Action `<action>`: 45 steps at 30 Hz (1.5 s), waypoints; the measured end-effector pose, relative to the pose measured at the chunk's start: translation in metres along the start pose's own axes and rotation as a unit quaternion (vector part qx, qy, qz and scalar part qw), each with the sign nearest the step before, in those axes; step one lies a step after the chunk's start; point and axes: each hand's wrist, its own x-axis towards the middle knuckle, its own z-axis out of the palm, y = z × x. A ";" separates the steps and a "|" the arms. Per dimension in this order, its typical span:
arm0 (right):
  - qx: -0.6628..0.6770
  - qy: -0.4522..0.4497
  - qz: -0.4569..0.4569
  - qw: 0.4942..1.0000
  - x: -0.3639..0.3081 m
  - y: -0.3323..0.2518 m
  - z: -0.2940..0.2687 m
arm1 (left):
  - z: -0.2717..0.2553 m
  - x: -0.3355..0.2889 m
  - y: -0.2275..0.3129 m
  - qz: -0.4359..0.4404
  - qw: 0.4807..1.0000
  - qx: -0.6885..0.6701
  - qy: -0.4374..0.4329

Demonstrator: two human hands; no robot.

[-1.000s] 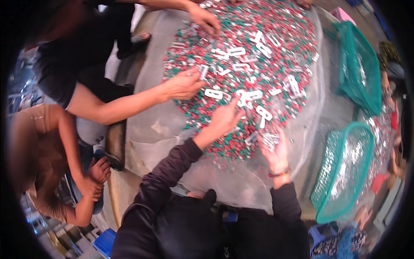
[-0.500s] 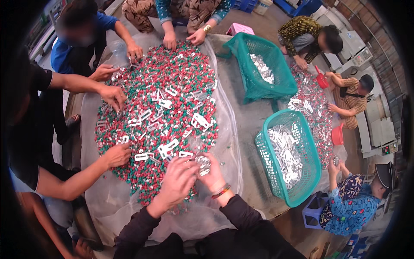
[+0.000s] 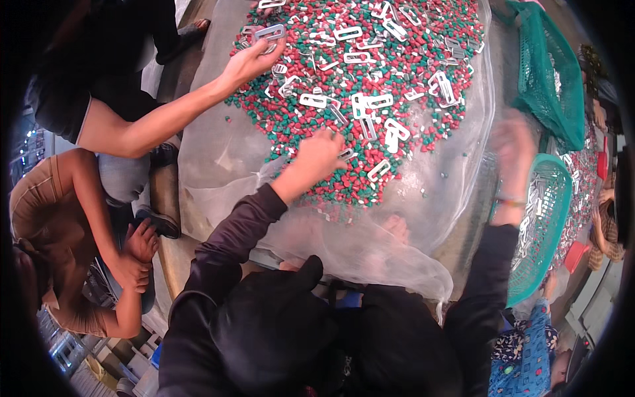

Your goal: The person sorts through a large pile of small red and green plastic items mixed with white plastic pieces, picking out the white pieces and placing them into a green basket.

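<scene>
Fingers (image 3: 329, 137) of the left hand (image 3: 312, 161) bend beside a link (image 3: 346, 154) on the pile (image 3: 347, 190), grip unclear; the right hand (image 3: 516, 151), too blurred to tell, is past the right edge of the sheet (image 3: 426, 198), near the basket (image 3: 527, 290), bare sheet between.

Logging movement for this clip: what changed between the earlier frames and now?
The right hand swung rightward from the red-and-green pellets to the nearer teal basket; blur hides whether its silvery handful remains. The left hand, parted from it, is at the pellets. Slotted metal pieces still lie among them.
</scene>
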 end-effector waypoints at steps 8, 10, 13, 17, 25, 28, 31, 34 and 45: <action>-0.565 -0.292 -0.242 0.732 -0.113 0.121 0.132 | 0.002 0.012 -0.011 0.004 0.998 -0.069 -0.003; -0.565 -0.276 -0.224 0.744 -0.110 0.122 0.123 | -0.009 0.023 -0.023 0.015 0.902 -0.418 -0.104; -0.476 -0.177 -0.204 0.837 -0.099 0.105 0.120 | -0.042 0.033 0.001 -0.023 0.744 -0.649 -0.157; -0.427 -0.078 0.002 0.901 -0.048 0.091 0.126 | -0.041 0.066 0.016 0.118 0.868 -0.460 -0.148; -0.627 -0.170 -0.018 0.760 -0.039 0.117 0.155 | 0.019 0.044 0.005 0.129 0.985 -0.018 0.109; -0.641 -0.204 -0.036 0.739 -0.058 0.122 0.149 | -0.024 0.031 0.000 0.052 0.976 -0.209 0.001; -0.588 -0.201 -0.233 0.748 -0.066 0.126 0.145 | -0.028 0.043 -0.027 0.047 0.842 -0.534 -0.060; -0.332 -0.196 0.175 0.906 -0.064 0.096 0.149 | -0.048 0.052 -0.022 0.076 0.602 -0.786 -0.121; -0.158 -0.132 0.232 0.950 -0.074 0.088 0.117 | -0.040 0.104 -0.017 0.059 0.541 -0.818 -0.186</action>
